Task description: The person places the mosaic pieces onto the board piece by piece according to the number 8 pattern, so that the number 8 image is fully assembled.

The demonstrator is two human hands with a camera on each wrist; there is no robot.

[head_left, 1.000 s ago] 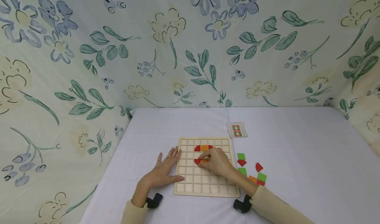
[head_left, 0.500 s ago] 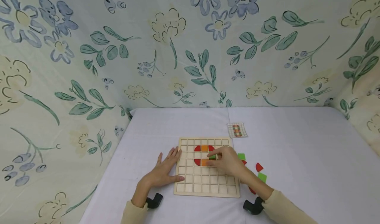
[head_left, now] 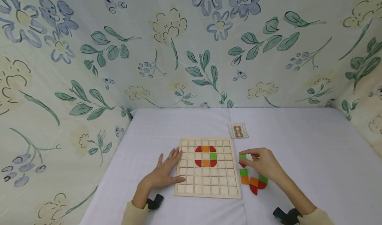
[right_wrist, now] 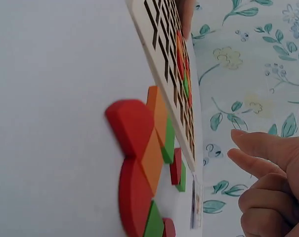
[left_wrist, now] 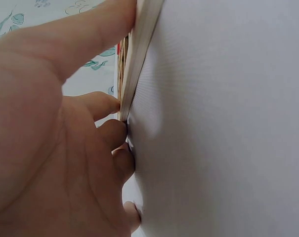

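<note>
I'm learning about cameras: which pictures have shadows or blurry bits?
Head view: fairly even light over the wooden board; left wrist view: soft shadow on the cloth beside the board; right wrist view: the closest red pieces look a bit blurry.

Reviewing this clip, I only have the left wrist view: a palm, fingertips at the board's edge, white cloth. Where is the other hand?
Observer: The right hand is to the right of the board, near some loose pieces.

Operator: I catch only a sliver of red on the board. Is any green set in it?

Observer: Yes, one green square, between two red pieces in the same column.

Operator: And what lies beyond the board?

Observer: A small card with a coloured pattern on a grid, near the board's far right corner.
</note>
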